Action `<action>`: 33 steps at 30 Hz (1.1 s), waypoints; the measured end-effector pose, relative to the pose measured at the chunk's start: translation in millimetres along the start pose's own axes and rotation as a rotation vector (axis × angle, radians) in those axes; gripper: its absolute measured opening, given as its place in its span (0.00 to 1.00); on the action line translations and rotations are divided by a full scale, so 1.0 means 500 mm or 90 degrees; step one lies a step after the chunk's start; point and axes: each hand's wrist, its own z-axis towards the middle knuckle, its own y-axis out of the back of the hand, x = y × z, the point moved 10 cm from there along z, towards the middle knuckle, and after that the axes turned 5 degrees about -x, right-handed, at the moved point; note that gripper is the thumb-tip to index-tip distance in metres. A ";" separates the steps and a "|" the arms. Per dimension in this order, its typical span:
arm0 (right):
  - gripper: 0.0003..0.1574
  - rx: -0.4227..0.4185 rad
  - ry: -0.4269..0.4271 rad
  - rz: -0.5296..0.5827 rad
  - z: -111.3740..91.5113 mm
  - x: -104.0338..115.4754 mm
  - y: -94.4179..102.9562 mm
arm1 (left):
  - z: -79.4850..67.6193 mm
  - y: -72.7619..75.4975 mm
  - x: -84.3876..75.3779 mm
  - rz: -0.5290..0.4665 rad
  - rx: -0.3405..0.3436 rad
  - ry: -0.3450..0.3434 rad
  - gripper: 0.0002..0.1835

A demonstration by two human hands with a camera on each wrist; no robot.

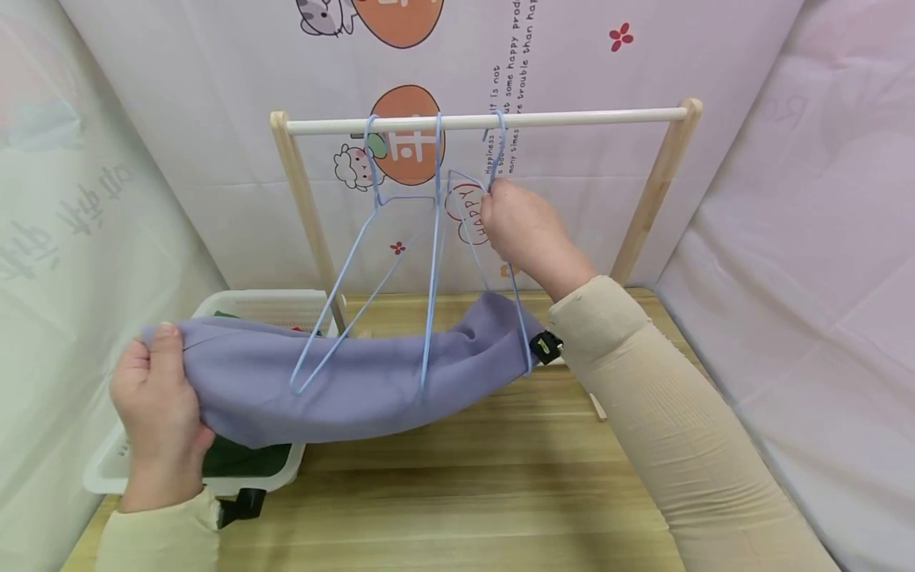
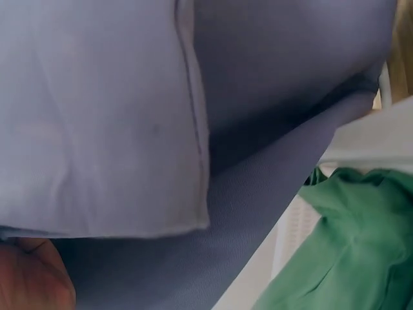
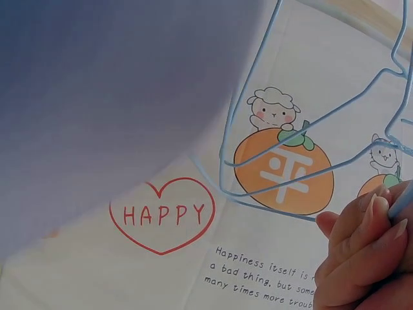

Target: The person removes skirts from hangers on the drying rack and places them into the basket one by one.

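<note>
A lavender piece of cloth (image 1: 343, 381) stretches sideways, its left end gripped by my left hand (image 1: 160, 397) between thumb and fingers. In the left wrist view a stitched edge of the cloth (image 2: 122, 161) shows above the fingertips. My right hand (image 1: 529, 230) holds a light-blue wire hanger (image 1: 520, 310) just under its hook, at the rail. The cloth's bunched right end overlaps the lower part of this hanger in the head view. Two more blue hangers, a left one (image 1: 332, 298) and a middle one (image 1: 431, 302), hang from the rail and cross in front of the cloth.
A wooden rack with a white rail (image 1: 586, 117) stands on the wood-grain table (image 1: 429, 508). At left a white basket (image 1: 275, 481) holds green cloth (image 2: 361, 245) and something red, partly hidden by the lavender cloth. Printed white sheets (image 1: 786, 222) wall in the back and sides.
</note>
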 end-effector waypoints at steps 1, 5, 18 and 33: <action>0.25 0.000 0.002 0.001 0.000 0.001 0.000 | 0.003 0.001 -0.005 0.002 0.000 -0.005 0.16; 0.26 0.006 0.006 0.006 0.000 0.005 -0.001 | 0.015 0.005 -0.024 -0.004 0.002 -0.015 0.16; 0.30 0.018 0.011 0.013 0.001 0.009 -0.008 | 0.048 0.009 -0.075 0.045 0.025 0.013 0.21; 0.29 0.015 0.007 0.007 -0.003 -0.001 -0.002 | 0.055 -0.031 -0.113 0.141 0.130 0.002 0.07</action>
